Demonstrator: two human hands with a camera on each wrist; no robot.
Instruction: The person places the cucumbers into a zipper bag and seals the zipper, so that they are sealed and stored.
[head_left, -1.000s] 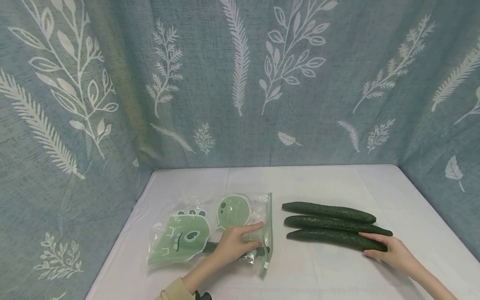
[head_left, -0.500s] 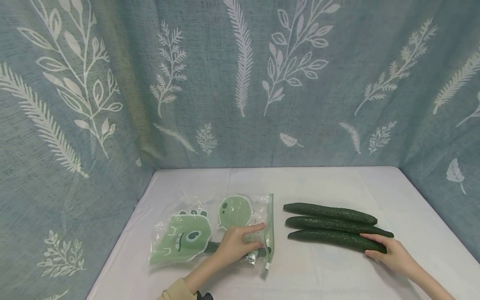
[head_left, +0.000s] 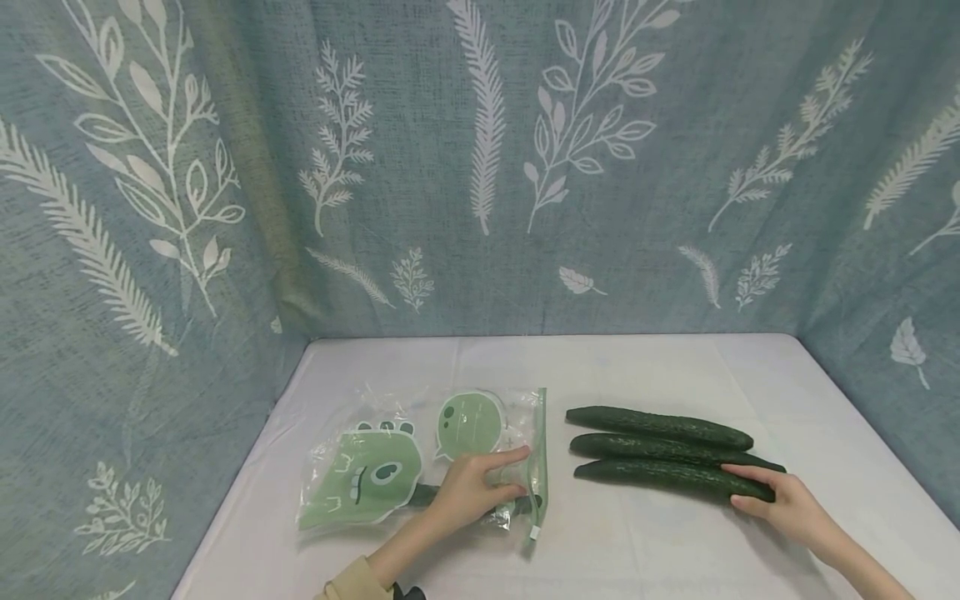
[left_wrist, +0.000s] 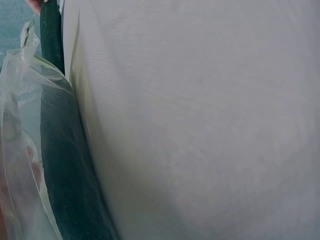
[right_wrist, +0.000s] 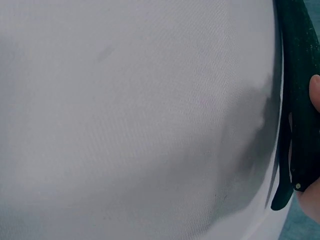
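A clear plastic bag lies flat on the left half of the table, printed with a green one-eyed monster and a round green speech bubble. One cucumber is inside it, along the near side, seen through the plastic and partly hidden by the left hand. The bag's green zip strip is on its right edge, with a white slider at the near end.

The left hand rests on the bag close to that strip. Its thumb and index finger are stretched well apart, with plastic showing between them; the other fingers are mostly hidden, so I cannot tell whether they grip anything.

To the right of the bag, and apart from it, three more cucumbers lie close together, side by side, roughly crosswise. The right hand holds the nearest cucumber by its right end, index finger over the top and thumb on the near side, opened only about as wide as the cucumber. Behind it lie the middle cucumber and the farthest cucumber.

A beige sleeve covers the left forearm. White cloth covers the table, and a blue-green curtain with white leaf patterns hangs around it.
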